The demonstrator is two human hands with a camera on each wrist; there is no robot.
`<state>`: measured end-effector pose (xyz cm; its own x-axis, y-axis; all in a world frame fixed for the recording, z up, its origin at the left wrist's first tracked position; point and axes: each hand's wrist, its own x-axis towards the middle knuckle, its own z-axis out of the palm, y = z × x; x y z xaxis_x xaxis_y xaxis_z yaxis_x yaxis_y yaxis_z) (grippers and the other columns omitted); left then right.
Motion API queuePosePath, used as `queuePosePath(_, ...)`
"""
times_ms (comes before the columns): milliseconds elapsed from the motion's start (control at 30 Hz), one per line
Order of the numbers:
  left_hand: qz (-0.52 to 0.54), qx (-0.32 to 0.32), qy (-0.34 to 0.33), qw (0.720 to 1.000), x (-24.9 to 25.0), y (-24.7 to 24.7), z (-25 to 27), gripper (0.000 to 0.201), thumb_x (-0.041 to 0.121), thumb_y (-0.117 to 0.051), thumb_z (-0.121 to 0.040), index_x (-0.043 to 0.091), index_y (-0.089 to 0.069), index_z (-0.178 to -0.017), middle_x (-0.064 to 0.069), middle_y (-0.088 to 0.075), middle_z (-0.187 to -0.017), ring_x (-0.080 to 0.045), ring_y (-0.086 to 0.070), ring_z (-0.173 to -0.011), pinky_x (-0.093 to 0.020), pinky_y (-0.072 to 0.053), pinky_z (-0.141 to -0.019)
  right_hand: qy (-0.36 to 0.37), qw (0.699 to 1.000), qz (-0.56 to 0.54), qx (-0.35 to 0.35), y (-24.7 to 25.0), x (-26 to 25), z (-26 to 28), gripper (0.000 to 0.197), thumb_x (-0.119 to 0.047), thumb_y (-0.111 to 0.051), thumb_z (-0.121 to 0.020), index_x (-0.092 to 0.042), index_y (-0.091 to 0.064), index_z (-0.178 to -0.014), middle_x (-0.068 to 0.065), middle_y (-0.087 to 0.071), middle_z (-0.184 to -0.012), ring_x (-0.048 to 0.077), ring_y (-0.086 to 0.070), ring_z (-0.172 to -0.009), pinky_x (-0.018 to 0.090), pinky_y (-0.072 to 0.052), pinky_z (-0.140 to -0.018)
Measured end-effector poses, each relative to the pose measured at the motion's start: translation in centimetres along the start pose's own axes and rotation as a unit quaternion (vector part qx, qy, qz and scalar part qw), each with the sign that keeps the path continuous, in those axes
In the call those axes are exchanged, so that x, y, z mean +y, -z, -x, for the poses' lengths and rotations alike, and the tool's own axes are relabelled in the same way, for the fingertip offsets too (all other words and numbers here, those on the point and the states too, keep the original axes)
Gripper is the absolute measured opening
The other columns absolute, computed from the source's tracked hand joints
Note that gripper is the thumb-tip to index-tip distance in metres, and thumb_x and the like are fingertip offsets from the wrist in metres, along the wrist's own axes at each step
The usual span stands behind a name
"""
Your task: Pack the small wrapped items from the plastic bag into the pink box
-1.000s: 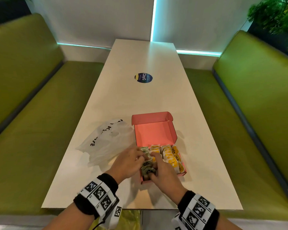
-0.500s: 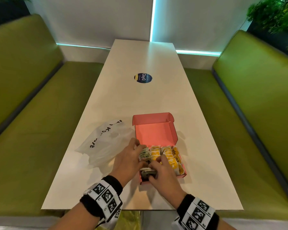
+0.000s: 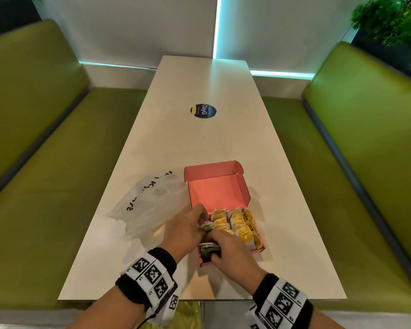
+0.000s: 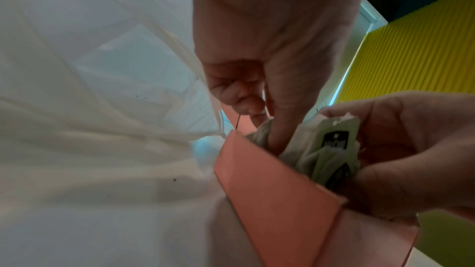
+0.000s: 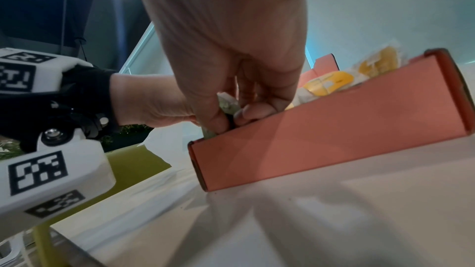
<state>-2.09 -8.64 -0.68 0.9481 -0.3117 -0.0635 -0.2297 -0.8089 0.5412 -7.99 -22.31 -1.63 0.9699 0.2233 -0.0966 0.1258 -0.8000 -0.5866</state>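
The pink box (image 3: 258, 251) stands open near the table's front edge, its lid (image 3: 214, 186) folded back. Yellow wrapped packets (image 3: 237, 225) fill its middle and right rows. Green wrapped packets (image 3: 207, 227) stand in the left row. My left hand (image 3: 203, 222) pinches the far end of that green row, with the thumb (image 4: 280, 125) pushed down among the packets (image 4: 331, 149). At the near left corner my right hand (image 3: 214, 245) pinches a bunch of green packets (image 5: 227, 103) between thumb and fingers (image 5: 254, 111). The white plastic bag (image 3: 147, 205) lies crumpled left of the box.
The long white table (image 3: 199, 143) carries a round blue sticker (image 3: 203, 111) farther back. Green benches (image 3: 45, 174) run along both sides. The box's near wall (image 5: 334, 129) stands close to the front table edge (image 3: 199, 299).
My left hand slid farther along the green row toward the lid. My right hand moved the near bunch of green packets lower into the box corner.
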Motion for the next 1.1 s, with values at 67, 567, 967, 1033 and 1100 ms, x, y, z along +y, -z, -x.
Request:
queuePosePath(67,-0.001,0.003,-0.001,1.000,0.1,0.2,0.1,0.027,0.020,-0.063,-0.074,0.027,-0.054,-0.099,0.011,-0.061,-0.091,-0.017,-0.059,-0.085,-0.025,-0.034,-0.059,-0.001,1.000,0.014,-0.014,0.1,-0.1,-0.1,0.033,-0.008,-0.053,-0.073,-0.015,-0.060,-0.105,0.005,-0.061,-0.107,0.025,-0.057,-0.096,0.036,-0.046,-0.076)
queuePosePath(567,-0.032,0.001,-0.001,0.999,0.2,0.3,0.4,0.039,0.027,-0.065,-0.078,0.029,-0.053,-0.115,0.009,-0.058,-0.116,-0.016,-0.055,-0.104,-0.027,-0.041,-0.068,-0.024,0.992,0.110,-0.060,0.3,-0.9,-0.2,0.034,-0.013,-0.048,-0.080,-0.017,-0.054,-0.114,0.007,-0.060,-0.111,0.030,-0.056,-0.101,0.037,-0.047,-0.075)
queuePosePath(967,0.101,-0.003,-0.099,0.990,-1.3,1.5,0.5,0.035,0.012,-0.071,-0.074,0.022,-0.064,-0.107,0.010,-0.055,-0.107,0.007,-0.053,-0.070,-0.013,-0.041,-0.066,-0.010,0.998,0.040,0.037,0.6,-0.7,0.6,0.028,-0.011,-0.058,-0.080,-0.015,-0.052,-0.107,0.001,-0.044,-0.113,0.024,-0.055,-0.095,0.034,-0.045,-0.071)
queuePosePath(1033,0.101,-0.007,-0.099,0.990,-1.4,1.3,0.4,0.025,0.006,-0.068,-0.075,0.018,-0.066,-0.096,0.006,-0.056,-0.099,0.007,-0.052,-0.067,-0.006,-0.034,-0.063,-0.002,0.999,0.035,0.035,0.7,-0.6,0.3,0.024,-0.010,-0.056,-0.081,-0.014,-0.055,-0.105,0.003,-0.047,-0.109,0.024,-0.054,-0.095,0.034,-0.044,-0.072)
queuePosePath(1100,0.101,-0.011,-0.094,0.990,-1.4,0.9,0.4,0.019,0.002,-0.067,-0.076,0.015,-0.067,-0.090,0.003,-0.055,-0.095,0.001,-0.051,-0.070,-0.004,-0.035,-0.066,-0.007,0.999,0.038,0.034,0.6,-0.6,0.1,0.025,-0.012,-0.055,-0.083,-0.015,-0.055,-0.107,0.003,-0.049,-0.109,0.023,-0.054,-0.095,0.031,-0.042,-0.072)
